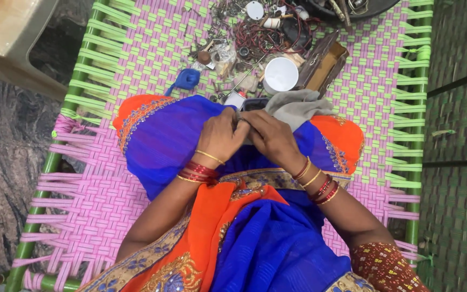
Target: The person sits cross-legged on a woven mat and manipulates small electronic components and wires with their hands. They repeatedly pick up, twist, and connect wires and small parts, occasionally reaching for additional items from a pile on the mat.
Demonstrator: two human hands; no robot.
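The person sits on a woven cot [136, 59] of pink and green straps with a green frame, which stands on a dark stone floor [6, 140]. A beige chair [12, 32] shows at the upper left corner, and a dark green mat [460, 162] runs along the right side.

Over the lap, on blue and orange cloth, the left hand [220, 135] and the right hand [270, 138] meet, fingers curled in and touching. Both pinch something small between them; what it is cannot be told, since the fingers hide it. Just beyond the hands lie a dark phone [255, 103] and a grey cloth [297, 106], the cloth touching the right hand's side.

Farther up the cot sit a white cup [280, 74], an open brown box [324, 64], a blue pouch [186, 79] and a pile of red wires and small metal parts [255, 35]. A dark pan [352, 8] is at the top edge.

The cot's left half and lower right corner lie bare, leaving room beside both elbows. The clutter crowds only the far middle, near the top rail.
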